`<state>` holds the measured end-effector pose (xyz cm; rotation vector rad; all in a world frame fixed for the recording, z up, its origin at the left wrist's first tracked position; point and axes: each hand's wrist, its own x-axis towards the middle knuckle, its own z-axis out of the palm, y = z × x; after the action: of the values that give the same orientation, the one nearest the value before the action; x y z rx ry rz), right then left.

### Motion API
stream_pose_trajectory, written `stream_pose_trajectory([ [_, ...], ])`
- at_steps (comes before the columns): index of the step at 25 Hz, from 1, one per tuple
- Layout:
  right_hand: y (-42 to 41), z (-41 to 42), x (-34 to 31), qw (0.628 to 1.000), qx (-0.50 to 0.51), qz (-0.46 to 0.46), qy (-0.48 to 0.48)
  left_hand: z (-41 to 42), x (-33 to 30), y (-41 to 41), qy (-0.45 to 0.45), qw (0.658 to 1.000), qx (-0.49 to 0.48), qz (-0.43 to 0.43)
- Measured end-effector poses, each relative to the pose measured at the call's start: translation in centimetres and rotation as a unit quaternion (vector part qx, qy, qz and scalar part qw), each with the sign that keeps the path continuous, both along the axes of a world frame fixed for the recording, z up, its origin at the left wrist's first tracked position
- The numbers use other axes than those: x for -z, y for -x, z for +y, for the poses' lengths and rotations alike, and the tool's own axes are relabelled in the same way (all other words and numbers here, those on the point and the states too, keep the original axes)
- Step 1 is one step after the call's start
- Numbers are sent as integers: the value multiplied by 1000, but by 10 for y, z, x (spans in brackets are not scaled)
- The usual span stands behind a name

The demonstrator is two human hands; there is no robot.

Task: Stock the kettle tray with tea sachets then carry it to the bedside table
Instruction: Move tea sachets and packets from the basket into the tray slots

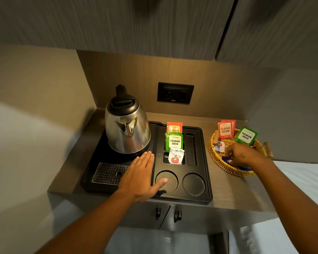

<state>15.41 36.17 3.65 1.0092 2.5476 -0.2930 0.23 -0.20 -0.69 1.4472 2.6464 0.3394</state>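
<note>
A black kettle tray (206, 162) lies on the counter with a steel kettle (127, 131) at its back left. In its middle slot stand an orange sachet (174, 127) and a green sachet (174, 142); a white sachet (176, 157) leans in the small slot in front. My left hand (140, 175) rests flat on the tray, fingers apart, thumb over a round cup recess. My right hand (243, 156) reaches down into a wicker basket (220, 166) on the right, fingers curled among small dark blue packets; whether it grips one is unclear.
Orange sachets (226, 130) and a green sachet (246, 136) stand at the basket's back. A wall socket (175, 92) sits behind the tray. Cabinets hang overhead. Cupboard doors with handles (168, 214) lie under the counter, and a white surface (301, 180) is at the right.
</note>
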Motion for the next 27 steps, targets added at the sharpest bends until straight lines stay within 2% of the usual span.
stream_pose_trajectory([
  [4, -2, -10, -13, 998, 45, 33, 3, 0, -1, 0, 1, 1000, 0, 4],
  [6, 1, -21, -24, 986, 101, 129, 11, -1, -1, 0, 2, 1000, -4, 2],
  [8, 23, -47, -31, 957, 139, 254, 35, 0, -1, 1, 7, 1000, -4, 3],
  [10, 60, -78, -33, 933, 158, 316, 73, 0, -1, 1, 11, 1000, 2, 4],
  [15, 113, -102, -24, 940, 207, 261, 77, 1, -3, 0, 5, 1000, -3, -4],
  [18, 78, -74, -25, 913, 236, 327, 58, 1, -2, 2, -3, 1000, -5, -4],
  [19, 58, -58, -24, 908, 248, 337, 24, 2, -2, 1, -2, 1000, -3, -1],
  [21, 16, -24, -16, 921, 257, 283, -72, 1, -1, 1, 0, 1000, -2, 3],
  [22, -2, -10, -11, 926, 268, 251, -90, 1, -1, 1, 1, 1000, -2, 2],
  [25, -33, 10, 6, 930, 299, 207, -47, 1, -1, 2, 3, 1000, -4, -1],
  [27, -36, 11, 11, 938, 287, 188, -52, 1, 1, 2, 4, 1000, -4, -4],
])
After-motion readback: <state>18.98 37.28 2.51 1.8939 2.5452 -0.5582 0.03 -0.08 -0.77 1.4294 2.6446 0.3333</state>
